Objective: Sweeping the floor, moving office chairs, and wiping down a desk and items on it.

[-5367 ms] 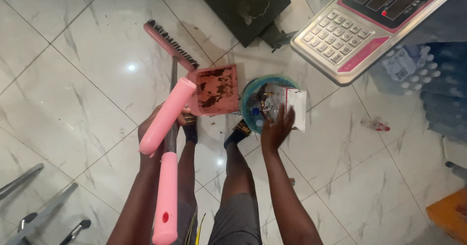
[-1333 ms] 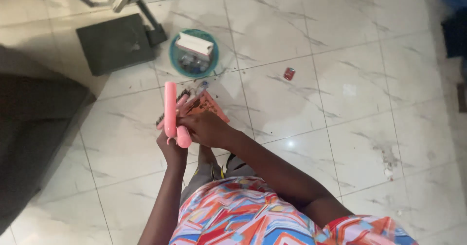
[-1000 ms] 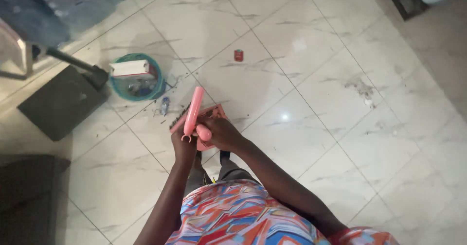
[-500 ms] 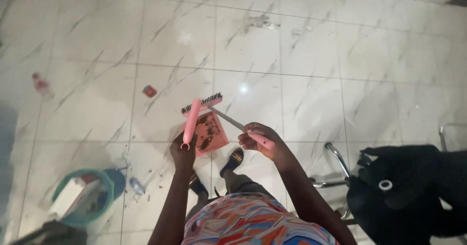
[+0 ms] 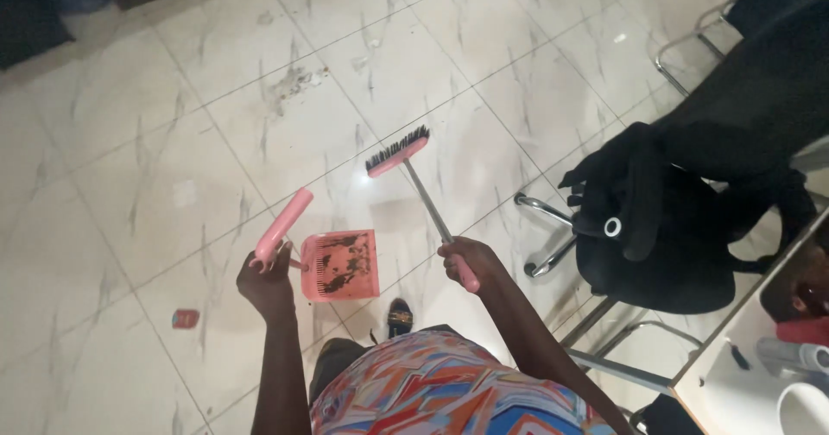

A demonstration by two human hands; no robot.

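A person's left hand [image 5: 268, 281] is clenched around the pink handle of a soiled pink dustpan [image 5: 338, 265], held at centre frame above the marble-tiled floor [image 5: 129, 141]. The right hand [image 5: 464, 261] is clasped around a pink-handled broom [image 5: 420, 189], its bristled head reaching toward upper centre. A black chair [image 5: 691, 202] stands at right.

The broom [image 5: 414, 176] now reaches farther out from the dustpan [image 5: 339, 265].
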